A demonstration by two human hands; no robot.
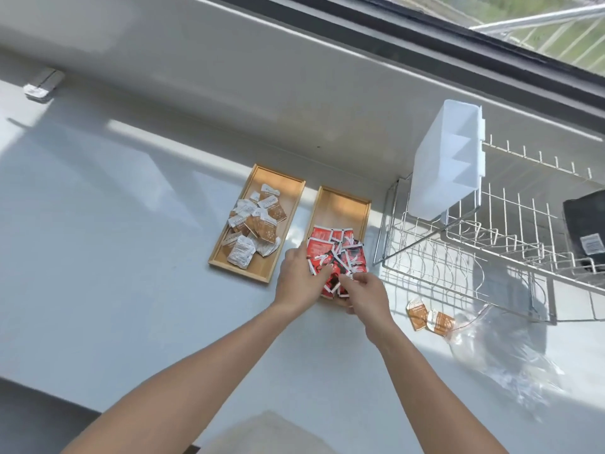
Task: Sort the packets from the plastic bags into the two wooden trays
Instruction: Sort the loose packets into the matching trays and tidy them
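Observation:
Two wooden trays lie side by side on the white counter. The left tray holds a heap of brown-and-white packets. The right tray holds a heap of red packets at its near end. My left hand rests on the left side of the red heap, fingers curled into it. My right hand is at the heap's near right edge, fingers pinching red packets. Two brown packets lie on the counter to the right, beside a clear plastic bag.
A wire dish rack stands at the right with a white plastic container hung on it and a black object inside. A small grey device sits at the far left by the wall. A window runs above.

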